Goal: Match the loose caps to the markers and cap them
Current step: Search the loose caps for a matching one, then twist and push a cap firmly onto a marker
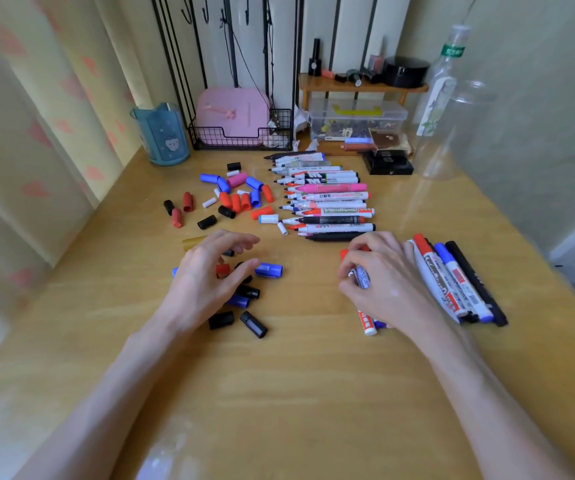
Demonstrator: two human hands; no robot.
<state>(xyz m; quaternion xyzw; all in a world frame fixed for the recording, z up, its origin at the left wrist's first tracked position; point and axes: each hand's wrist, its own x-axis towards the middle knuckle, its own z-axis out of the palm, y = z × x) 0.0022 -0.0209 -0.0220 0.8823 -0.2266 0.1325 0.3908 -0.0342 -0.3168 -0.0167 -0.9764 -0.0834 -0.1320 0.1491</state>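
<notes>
A row of uncapped markers (327,199) lies at the table's middle. Left of that row, loose red, blue, black, white and pink caps (237,197) are scattered. A nearer cluster of black, blue and red caps (251,292) sits under and around my left hand (209,275), which hovers with fingers spread and loosely curled over a red cap (223,269). My right hand (379,275) grips a few markers (362,277), red-tipped at the top, their ends sticking out below the palm. Capped markers (459,282) lie just right of that hand.
A blue cup (161,135) stands at the back left, a wire rack with a pink item (234,116) behind the caps. A clear storage box (357,121), black boxes (388,162) and clear plastic bottles (452,133) stand at the back right. A gold cap (192,243) lies by my left hand.
</notes>
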